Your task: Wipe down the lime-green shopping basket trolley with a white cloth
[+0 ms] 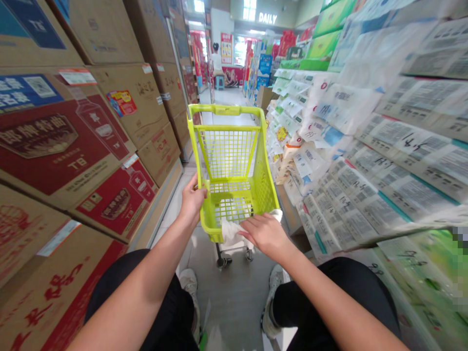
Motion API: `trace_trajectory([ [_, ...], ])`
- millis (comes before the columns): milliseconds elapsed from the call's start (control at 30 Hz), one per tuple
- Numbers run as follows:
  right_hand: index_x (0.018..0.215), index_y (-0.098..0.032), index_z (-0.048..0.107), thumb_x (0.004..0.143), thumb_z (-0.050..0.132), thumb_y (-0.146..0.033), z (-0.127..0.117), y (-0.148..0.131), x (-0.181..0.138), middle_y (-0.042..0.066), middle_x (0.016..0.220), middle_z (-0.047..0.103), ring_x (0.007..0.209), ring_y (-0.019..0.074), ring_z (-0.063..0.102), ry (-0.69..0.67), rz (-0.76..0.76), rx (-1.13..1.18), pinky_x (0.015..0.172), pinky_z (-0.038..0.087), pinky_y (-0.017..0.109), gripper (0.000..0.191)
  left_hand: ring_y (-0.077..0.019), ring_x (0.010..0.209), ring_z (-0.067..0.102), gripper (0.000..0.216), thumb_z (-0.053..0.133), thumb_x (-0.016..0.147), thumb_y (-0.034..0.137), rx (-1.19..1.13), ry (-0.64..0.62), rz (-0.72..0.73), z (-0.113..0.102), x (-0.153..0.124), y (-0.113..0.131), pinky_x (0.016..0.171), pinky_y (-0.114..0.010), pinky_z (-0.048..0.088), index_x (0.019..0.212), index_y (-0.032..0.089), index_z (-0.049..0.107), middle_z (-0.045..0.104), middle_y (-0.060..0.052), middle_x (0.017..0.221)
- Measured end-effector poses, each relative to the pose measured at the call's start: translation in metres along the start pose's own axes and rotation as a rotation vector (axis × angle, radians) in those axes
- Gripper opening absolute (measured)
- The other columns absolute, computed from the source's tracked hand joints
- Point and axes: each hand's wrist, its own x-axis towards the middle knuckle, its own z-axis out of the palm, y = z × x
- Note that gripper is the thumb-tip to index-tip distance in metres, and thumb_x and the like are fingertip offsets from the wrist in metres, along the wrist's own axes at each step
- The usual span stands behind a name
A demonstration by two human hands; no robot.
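Observation:
A small lime-green plastic shopping cart [234, 186] stands in front of me on a dark wheeled frame. My left hand [193, 195] grips the left top rim of its basket, fingers curled round the edge. Under my right hand [265, 231] a white cloth [230, 231] lies over the near rim; the fingers are closed on it and press it against the plastic. The cloth hangs a little down the outside of the basket. The cart's handle [226, 110] is at the far end.
Stacked cardboard cartons [54, 131] line the left side of the aisle. On the right are piled packs of wrapped paper goods [365, 175], close to the cart. The tiled aisle [219, 302] runs ahead, where a person [216, 61] sits on a blue stool [219, 82].

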Motion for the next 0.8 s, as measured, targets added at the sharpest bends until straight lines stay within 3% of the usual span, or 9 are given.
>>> trace_trajectory([
  [200, 0.088, -0.021, 0.062, 0.107, 0.054, -0.048, 0.001, -0.012, 0.0, 0.001, 0.078, 0.07, 0.076, 0.0179, 0.062, 0.018, -0.018, -0.042, 0.066, 0.028, 0.035, 0.034, -0.0212, 0.087, 0.072, 0.074, 0.053, 0.052, 0.012, -0.072, -0.012, -0.001, 0.014, -0.016, -0.001, 0.068, -0.026, 0.057, 0.123, 0.02, 0.072, 0.077, -0.004, 0.104],
  [467, 0.083, -0.022, 0.062, 0.106, 0.054, -0.05, 0.007, -0.027, 0.003, 0.0, 0.074, 0.069, 0.072, 0.0173, 0.06, 0.073, -0.02, -0.026, 0.067, 0.031, 0.035, 0.038, -0.0198, 0.092, 0.069, 0.057, 0.053, 0.06, 0.012, -0.062, 0.103, 0.079, 0.049, -0.049, -0.019, 0.076, -0.028, 0.056, 0.113, 0.021, 0.069, 0.073, -0.005, 0.108],
  [633, 0.076, -0.021, 0.062, 0.107, 0.047, -0.053, 0.005, -0.004, -0.014, 0.001, 0.066, 0.064, 0.065, 0.0152, 0.056, 0.126, -0.128, 0.009, 0.065, 0.028, 0.034, 0.047, -0.0188, 0.106, 0.068, 0.065, 0.058, 0.06, 0.006, -0.064, 0.189, 0.016, 0.055, -0.063, -0.023, 0.091, -0.031, 0.056, 0.122, 0.026, 0.058, 0.066, -0.006, 0.126],
  [800, 0.076, -0.021, 0.061, 0.108, 0.043, -0.056, -0.003, 0.034, -0.034, 0.001, 0.066, 0.061, 0.063, 0.0152, 0.052, 0.095, -0.162, 0.043, 0.066, 0.027, 0.033, 0.051, -0.0205, 0.11, 0.066, 0.069, 0.074, 0.06, 0.011, -0.058, 0.093, -0.072, 0.046, -0.068, -0.018, 0.093, -0.034, 0.054, 0.123, 0.027, 0.051, 0.063, -0.007, 0.128],
])
